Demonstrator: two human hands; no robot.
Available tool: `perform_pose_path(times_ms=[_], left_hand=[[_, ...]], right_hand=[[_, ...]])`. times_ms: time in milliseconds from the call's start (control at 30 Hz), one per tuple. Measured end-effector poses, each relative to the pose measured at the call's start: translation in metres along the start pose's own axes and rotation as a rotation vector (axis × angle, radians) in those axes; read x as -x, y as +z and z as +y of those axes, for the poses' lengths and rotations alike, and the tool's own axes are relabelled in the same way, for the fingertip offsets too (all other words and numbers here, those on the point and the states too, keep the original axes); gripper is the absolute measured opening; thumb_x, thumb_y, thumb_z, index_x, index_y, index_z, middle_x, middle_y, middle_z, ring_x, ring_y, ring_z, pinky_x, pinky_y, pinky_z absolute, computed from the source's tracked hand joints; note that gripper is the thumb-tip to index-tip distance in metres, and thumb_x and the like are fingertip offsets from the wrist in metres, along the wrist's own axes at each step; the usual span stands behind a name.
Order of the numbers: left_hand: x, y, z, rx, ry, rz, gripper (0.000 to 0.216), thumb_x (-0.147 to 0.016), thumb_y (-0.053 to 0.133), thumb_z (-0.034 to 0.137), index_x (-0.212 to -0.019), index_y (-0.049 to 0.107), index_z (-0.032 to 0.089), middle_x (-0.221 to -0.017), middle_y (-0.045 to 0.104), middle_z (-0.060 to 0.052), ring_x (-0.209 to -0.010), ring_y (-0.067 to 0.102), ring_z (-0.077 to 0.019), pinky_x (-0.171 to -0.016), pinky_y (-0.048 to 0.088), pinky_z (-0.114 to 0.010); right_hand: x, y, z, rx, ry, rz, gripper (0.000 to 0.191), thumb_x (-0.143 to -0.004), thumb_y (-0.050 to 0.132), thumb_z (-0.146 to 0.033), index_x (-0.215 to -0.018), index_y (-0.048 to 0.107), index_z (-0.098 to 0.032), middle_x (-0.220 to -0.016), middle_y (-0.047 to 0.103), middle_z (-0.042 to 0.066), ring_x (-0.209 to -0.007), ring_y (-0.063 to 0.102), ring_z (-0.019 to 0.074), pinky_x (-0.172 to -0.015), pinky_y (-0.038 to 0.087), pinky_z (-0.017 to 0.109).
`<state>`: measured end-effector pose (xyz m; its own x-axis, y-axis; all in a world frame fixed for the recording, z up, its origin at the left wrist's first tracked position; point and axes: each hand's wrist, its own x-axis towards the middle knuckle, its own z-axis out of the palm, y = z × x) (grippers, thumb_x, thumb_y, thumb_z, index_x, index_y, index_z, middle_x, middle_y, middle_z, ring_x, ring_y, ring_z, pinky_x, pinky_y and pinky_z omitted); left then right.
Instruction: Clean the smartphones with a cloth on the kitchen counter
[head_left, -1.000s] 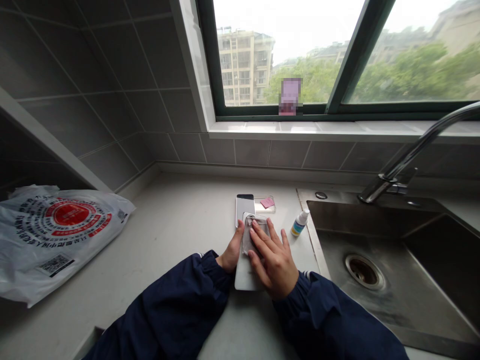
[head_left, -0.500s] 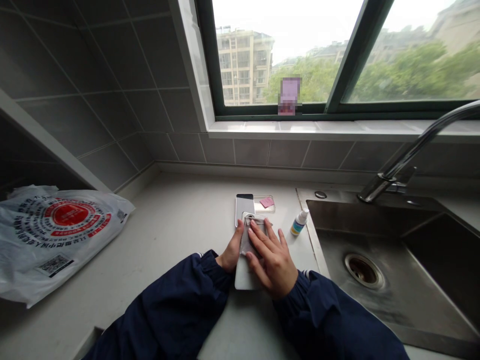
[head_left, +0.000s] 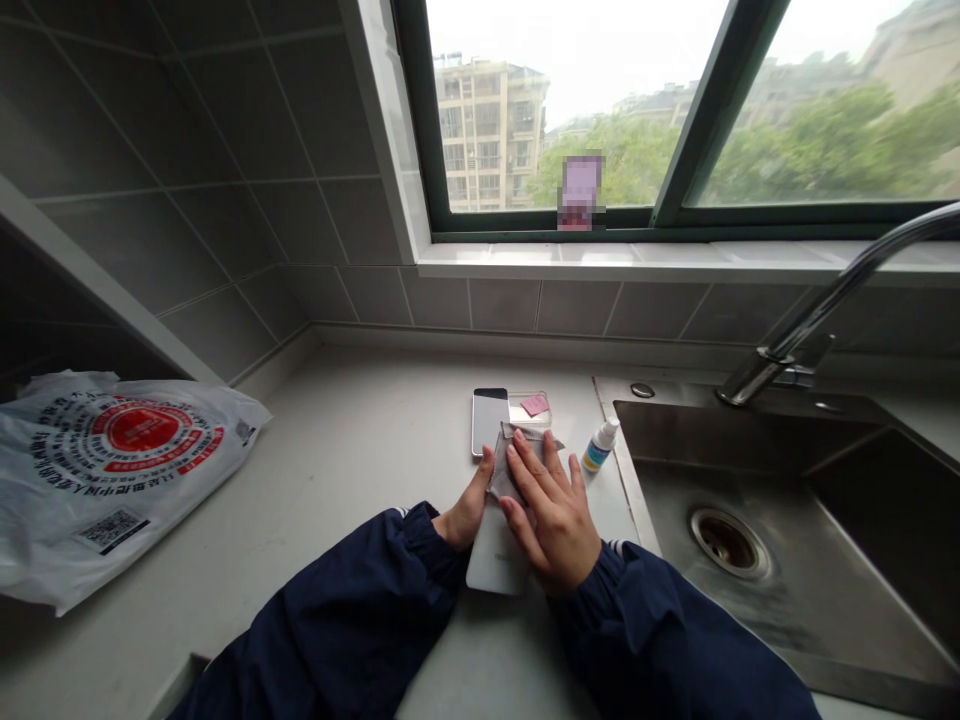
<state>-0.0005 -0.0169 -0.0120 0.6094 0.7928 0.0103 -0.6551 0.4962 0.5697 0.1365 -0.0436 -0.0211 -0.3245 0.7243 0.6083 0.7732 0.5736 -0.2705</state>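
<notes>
My left hand (head_left: 465, 508) grips a white-backed smartphone (head_left: 496, 556) by its left edge, with the thumb along the side. The phone lies back side up, tilted, its lower end toward me. Over its upper part lies a grey cloth (head_left: 507, 474). My right hand (head_left: 553, 520) rests flat on the cloth, fingers stretched out and apart, pressing it against the phone. Just beyond sits a second phone (head_left: 490, 420), beside a clear phone case (head_left: 543, 398) with a pink slip (head_left: 535, 405) on it. The phone's upper end is hidden beneath the cloth and fingers.
A small white spray bottle (head_left: 600, 446) with a coloured label stands right of my right hand, by the sink's edge. The steel sink (head_left: 675, 500) and its faucet (head_left: 780, 340) are at the right. A printed plastic bag (head_left: 135, 470) lies on the counter (head_left: 360, 420) at left.
The cloth and my right hand have shifted slightly, and the cloth now covers the phone's top end. The phone's lower end has tipped a little toward me.
</notes>
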Motion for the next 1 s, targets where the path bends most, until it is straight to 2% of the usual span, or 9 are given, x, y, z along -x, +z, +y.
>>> perform_pose_path(times_ms=[100, 200, 267, 367, 467, 567, 667, 867, 1000], left_hand=[[0.000, -0.003, 0.000, 0.000, 0.002, 0.027, 0.066, -0.095, 0.041, 0.058, -0.143, 0.050, 0.013, -0.149, 0.049, -0.012, -0.144, 0.035, -0.0265, -0.123, 0.017, -0.038], [0.000, -0.005, 0.002, -0.010, 0.005, 0.102, 0.065, -0.095, 0.041, 0.059, -0.133, 0.060, 0.009, -0.136, 0.061, -0.015, -0.140, 0.042, -0.0257, -0.122, 0.018, -0.035], [0.001, -0.004, 0.004, -0.010, -0.001, 0.142, 0.063, -0.097, 0.036, 0.057, -0.126, 0.065, 0.008, -0.127, 0.067, -0.014, -0.135, 0.048, -0.0246, -0.121, 0.020, -0.033], [0.003, -0.003, 0.005, -0.004, -0.035, 0.148, 0.065, -0.101, 0.023, 0.054, -0.126, 0.065, 0.010, -0.126, 0.068, -0.011, -0.135, 0.049, -0.0223, -0.120, 0.022, -0.033], [0.004, -0.007, 0.003, -0.016, -0.055, 0.115, 0.067, -0.099, 0.027, 0.059, -0.137, 0.057, 0.013, -0.136, 0.062, -0.012, -0.140, 0.043, -0.0235, -0.121, 0.020, -0.034], [0.002, -0.009, 0.001, 0.001, -0.050, 0.056, 0.070, -0.095, 0.037, 0.060, -0.148, 0.043, 0.014, -0.149, 0.048, -0.013, -0.145, 0.033, -0.0254, -0.123, 0.015, -0.036], [0.001, -0.007, 0.001, 0.017, -0.020, 0.046, 0.072, -0.094, 0.040, 0.061, -0.149, 0.041, 0.013, -0.153, 0.043, -0.013, -0.147, 0.029, -0.0260, -0.123, 0.015, -0.036], [-0.001, -0.007, 0.005, 0.056, -0.022, 0.136, 0.077, -0.095, 0.032, 0.064, -0.141, 0.050, 0.005, -0.133, 0.062, -0.020, -0.137, 0.047, -0.0281, -0.121, 0.020, -0.039], [-0.002, -0.008, 0.011, 0.092, -0.061, 0.176, 0.083, -0.094, 0.025, 0.067, -0.139, 0.051, 0.001, -0.126, 0.065, -0.022, -0.127, 0.056, -0.0293, -0.118, 0.026, -0.039]], right_hand=[[0.001, 0.000, 0.000, -0.023, -0.023, 0.010, 0.056, -0.099, 0.043, -0.026, -0.153, 0.033, -0.020, -0.155, 0.039, 0.010, -0.150, 0.016, 0.0353, -0.114, 0.023, 0.065], [0.003, -0.002, -0.005, -0.058, -0.081, -0.019, 0.052, -0.098, 0.044, -0.028, -0.149, 0.041, -0.016, -0.154, 0.040, 0.010, -0.150, 0.015, 0.0357, -0.115, 0.021, 0.065], [0.004, -0.003, -0.009, -0.067, -0.122, -0.058, 0.052, -0.098, 0.045, -0.030, -0.147, 0.044, -0.014, -0.155, 0.038, 0.010, -0.150, 0.015, 0.0364, -0.116, 0.019, 0.065], [0.003, -0.006, -0.012, -0.047, -0.125, -0.074, 0.052, -0.098, 0.045, -0.031, -0.148, 0.043, -0.016, -0.156, 0.038, 0.008, -0.150, 0.013, 0.0367, -0.117, 0.016, 0.065], [0.000, -0.006, -0.010, -0.007, -0.075, -0.056, 0.055, -0.099, 0.043, -0.031, -0.152, 0.036, -0.019, -0.156, 0.036, 0.007, -0.150, 0.011, 0.0368, -0.116, 0.016, 0.066], [-0.001, -0.003, -0.005, 0.031, -0.019, -0.027, 0.060, -0.100, 0.041, -0.031, -0.156, 0.026, -0.019, -0.158, 0.033, 0.009, -0.150, 0.011, 0.0375, -0.114, 0.019, 0.068], [0.000, 0.001, 0.000, 0.037, 0.008, -0.009, 0.060, -0.100, 0.042, -0.031, -0.156, 0.024, -0.020, -0.157, 0.035, 0.009, -0.150, 0.012, 0.0371, -0.113, 0.021, 0.068], [0.003, 0.000, -0.004, -0.024, -0.094, -0.051, 0.049, -0.099, 0.044, -0.026, -0.146, 0.044, -0.015, -0.154, 0.039, 0.009, -0.149, 0.015, 0.0365, -0.115, 0.024, 0.064], [0.002, -0.005, -0.013, -0.068, -0.195, -0.109, 0.047, -0.098, 0.047, -0.029, -0.142, 0.050, -0.012, -0.153, 0.041, 0.010, -0.149, 0.018, 0.0373, -0.115, 0.024, 0.065]])
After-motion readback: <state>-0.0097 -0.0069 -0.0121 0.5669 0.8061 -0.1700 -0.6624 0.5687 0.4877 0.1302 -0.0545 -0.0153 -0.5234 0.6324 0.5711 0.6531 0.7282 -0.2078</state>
